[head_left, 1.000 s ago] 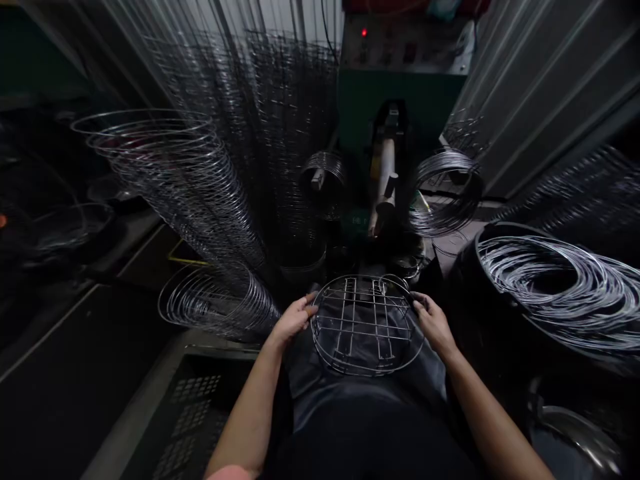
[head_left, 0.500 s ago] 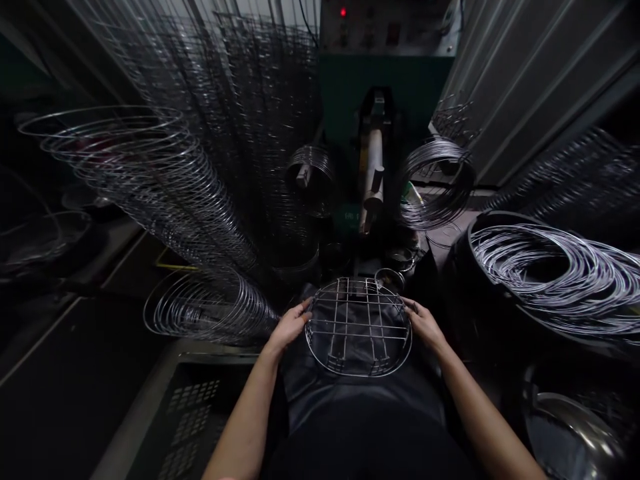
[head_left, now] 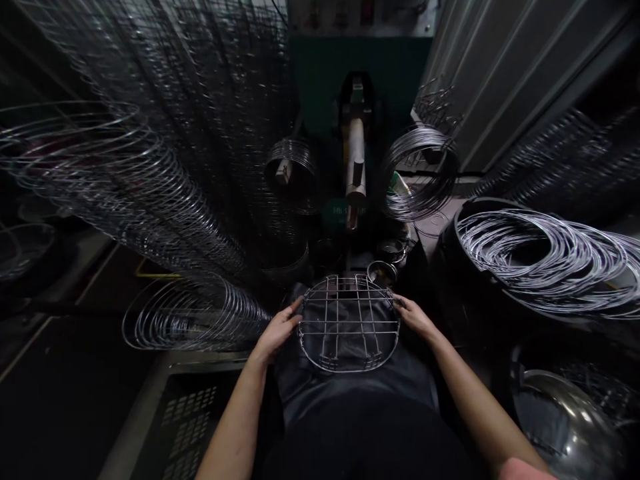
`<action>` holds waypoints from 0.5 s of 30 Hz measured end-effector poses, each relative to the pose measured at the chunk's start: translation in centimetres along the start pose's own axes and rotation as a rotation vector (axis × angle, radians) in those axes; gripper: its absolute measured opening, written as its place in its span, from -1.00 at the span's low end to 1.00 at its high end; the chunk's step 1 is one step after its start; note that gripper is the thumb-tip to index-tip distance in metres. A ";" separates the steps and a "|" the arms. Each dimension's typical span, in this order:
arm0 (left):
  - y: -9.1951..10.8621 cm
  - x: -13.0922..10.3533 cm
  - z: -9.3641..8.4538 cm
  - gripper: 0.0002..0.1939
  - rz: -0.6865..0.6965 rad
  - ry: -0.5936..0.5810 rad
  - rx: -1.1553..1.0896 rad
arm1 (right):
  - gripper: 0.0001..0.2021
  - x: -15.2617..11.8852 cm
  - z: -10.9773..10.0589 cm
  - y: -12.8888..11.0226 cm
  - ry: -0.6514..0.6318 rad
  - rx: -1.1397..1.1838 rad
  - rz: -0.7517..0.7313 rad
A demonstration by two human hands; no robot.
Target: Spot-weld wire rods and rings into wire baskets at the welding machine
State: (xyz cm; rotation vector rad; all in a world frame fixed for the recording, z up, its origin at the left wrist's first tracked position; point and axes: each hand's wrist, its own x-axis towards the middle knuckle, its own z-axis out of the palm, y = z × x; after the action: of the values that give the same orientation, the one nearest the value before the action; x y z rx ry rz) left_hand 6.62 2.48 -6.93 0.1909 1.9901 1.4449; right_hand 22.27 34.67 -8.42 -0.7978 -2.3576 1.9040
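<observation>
Head | ring (head_left: 342, 371) no longer askew on rack (head_left: 337, 323) | left hand (head_left: 278, 331), right hand (head_left: 416, 317): grip pinching rack

- Cannot see every fingertip of the left hand (head_left: 274, 335) and right hand (head_left: 415, 317), partly hidden at the rim of the round wire rack (head_left: 337, 323).
- Can follow the left forearm (head_left: 233, 417), pink right sleeve (head_left: 523, 470) and perforated crate (head_left: 210, 367) only to the near edge.
- Lose the leaning stack of wire rings (head_left: 150, 183) past the left edge, the wire coil (head_left: 560, 253) past the right.
- Cannot read the blurred lettering (head_left: 341, 211) on the green machine (head_left: 317, 87).
</observation>
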 end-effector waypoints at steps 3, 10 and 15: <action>-0.4 0.2 0.1 -0.34 -0.051 -0.026 -0.097 | -0.63 -0.3 -0.5 0.1 -0.028 0.009 -0.021; -1.4 1.2 0.1 -0.42 -0.097 -0.021 -0.050 | -0.71 0.1 -0.1 0.0 0.027 -0.017 -0.040; -1.6 1.5 0.3 -0.40 -0.161 -0.019 -0.035 | -0.69 0.2 -0.1 0.6 0.002 -0.061 -0.030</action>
State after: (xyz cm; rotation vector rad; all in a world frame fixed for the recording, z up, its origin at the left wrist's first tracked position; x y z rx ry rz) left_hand 6.03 2.81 -9.08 0.0277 1.9168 1.3694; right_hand 22.34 34.94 -9.01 -0.7638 -2.4227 1.8276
